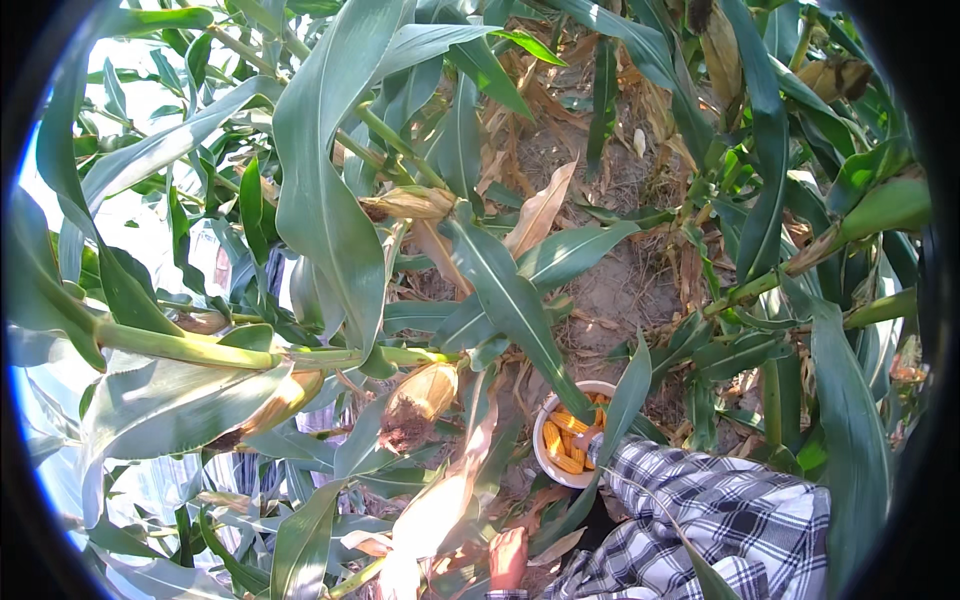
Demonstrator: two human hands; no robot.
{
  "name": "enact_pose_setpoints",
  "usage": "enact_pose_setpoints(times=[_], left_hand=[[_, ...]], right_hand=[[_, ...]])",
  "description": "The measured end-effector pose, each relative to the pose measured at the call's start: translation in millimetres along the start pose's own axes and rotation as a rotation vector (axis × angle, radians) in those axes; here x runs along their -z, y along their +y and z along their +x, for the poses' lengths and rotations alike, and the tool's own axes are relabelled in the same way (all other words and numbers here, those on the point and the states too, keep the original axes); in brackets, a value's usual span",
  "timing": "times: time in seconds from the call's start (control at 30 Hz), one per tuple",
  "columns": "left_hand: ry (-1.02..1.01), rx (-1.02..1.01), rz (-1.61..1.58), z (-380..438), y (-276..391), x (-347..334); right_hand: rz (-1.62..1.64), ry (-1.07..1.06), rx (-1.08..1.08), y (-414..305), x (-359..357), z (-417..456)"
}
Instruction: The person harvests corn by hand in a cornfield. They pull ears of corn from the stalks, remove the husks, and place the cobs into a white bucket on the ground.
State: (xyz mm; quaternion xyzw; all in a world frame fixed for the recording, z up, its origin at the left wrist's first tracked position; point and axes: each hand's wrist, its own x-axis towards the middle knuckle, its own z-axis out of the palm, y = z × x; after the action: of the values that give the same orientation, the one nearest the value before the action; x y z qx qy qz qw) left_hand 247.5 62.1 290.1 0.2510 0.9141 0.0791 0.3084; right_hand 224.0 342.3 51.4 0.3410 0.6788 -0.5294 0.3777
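My right hand reaches into a white bucket at lower centre, against husked yellow corn cobs; a leaf and the bucket's contents hide most of its fingers. Lower down and to the left, my left hand is curled beside a dry, pale corn husk; whether it grips anything cannot be made out. Both arms wear black-and-white plaid sleeves. Left of the bucket, an ear of corn in dry husk hangs from a bent green stalk.
Corn plants crowd both sides, with long green leaves across the view and over the bucket. Between them runs a strip of bare soil with dry litter. More husked-over ears hang at upper centre and upper right.
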Motion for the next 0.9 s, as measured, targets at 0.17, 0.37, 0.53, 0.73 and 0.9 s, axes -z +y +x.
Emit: enact_pose_setpoints(times=[0.17, 0.37, 0.53, 0.73, 0.9], left_hand=[[0.093, -0.123, -0.009, 42.5, 96.4, 65.8], [0.285, -0.471, -0.065, 105.9, 223.5, 152.6], [0.296, -0.729, -0.109, 148.2, 263.1, 218.7], [0.334, -0.916, -0.150, 243.3, 266.8, 264.9], [0.471, -1.043, -0.142, 343.2, 260.4, 322.9]], right_hand=[[-0.081, -0.056, -0.198, -14.3, 65.1, -62.0], [-0.060, -0.078, 0.249, 44.3, 118.7, -0.2], [-0.296, 0.046, 0.330, 41.6, 171.3, 9.7], [-0.014, 0.103, -0.059, -17.0, 226.7, -6.0], [-0.023, 0.331, -0.077, -5.2, 225.7, 69.2]])
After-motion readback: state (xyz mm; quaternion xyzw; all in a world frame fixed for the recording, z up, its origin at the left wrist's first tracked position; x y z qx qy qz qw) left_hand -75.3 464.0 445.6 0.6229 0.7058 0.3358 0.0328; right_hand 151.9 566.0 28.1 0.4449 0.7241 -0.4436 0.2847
